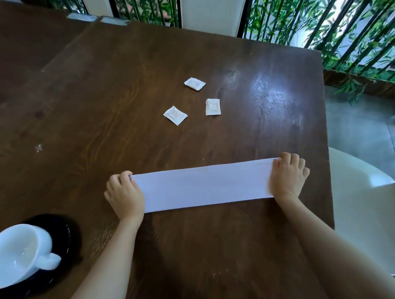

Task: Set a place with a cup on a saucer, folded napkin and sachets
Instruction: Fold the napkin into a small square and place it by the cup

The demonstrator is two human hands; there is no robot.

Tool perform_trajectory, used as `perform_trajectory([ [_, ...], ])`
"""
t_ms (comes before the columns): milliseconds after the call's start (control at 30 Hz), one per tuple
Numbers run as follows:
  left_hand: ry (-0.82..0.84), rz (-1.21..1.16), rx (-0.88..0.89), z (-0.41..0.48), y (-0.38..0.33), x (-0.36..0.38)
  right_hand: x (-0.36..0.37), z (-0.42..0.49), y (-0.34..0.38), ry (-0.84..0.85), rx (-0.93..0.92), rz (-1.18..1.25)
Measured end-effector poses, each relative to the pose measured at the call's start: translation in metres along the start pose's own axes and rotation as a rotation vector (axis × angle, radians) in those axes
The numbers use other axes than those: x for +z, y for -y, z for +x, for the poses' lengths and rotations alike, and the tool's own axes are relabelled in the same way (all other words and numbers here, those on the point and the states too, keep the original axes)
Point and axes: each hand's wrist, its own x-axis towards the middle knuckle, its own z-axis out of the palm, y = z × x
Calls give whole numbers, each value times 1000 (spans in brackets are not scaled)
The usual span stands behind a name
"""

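White cloth, the napkin (202,186), lies as a long strip near the table's (100,96) near edge, toward its right side. The left hand (124,193) pinches its left end with curled fingers; the right hand (288,176) grips its right end the same way. The strip looks only partly folded. The cup (16,254) already sits on the dark saucer (65,232) at the near left corner. Three sachets (175,115) lie loose mid-table, apart from each other, apparently not yet arranged.
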Motion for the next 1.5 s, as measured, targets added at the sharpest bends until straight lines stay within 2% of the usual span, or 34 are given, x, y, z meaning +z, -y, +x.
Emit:
perform_trajectory([
  [133, 1, -7, -5, 1, 2, 1, 2, 3, -3, 35, -46, 8],
  [333, 2, -32, -22, 1, 0, 3, -3, 3, -9, -19, 3, 305],
  [667, 4, -35, -25, 0, -2, 1, -6, 5, -12, 23, -1, 409],
  [833, 12, -24, -29, 0, -3, 0, -7, 1, -10, -17, -48, 409],
  [1033, 13, -20, -33, 1, -2, 2, -6, 5, -10, 29, -19, 470],
  [1300, 6, -28, -38, 0, -3, 2, -6, 16, -11, 64, 10, 395],
  [1500, 14, -17, -40, 1, -2, 2, -7, 17, -12, 78, -106, 365],
])
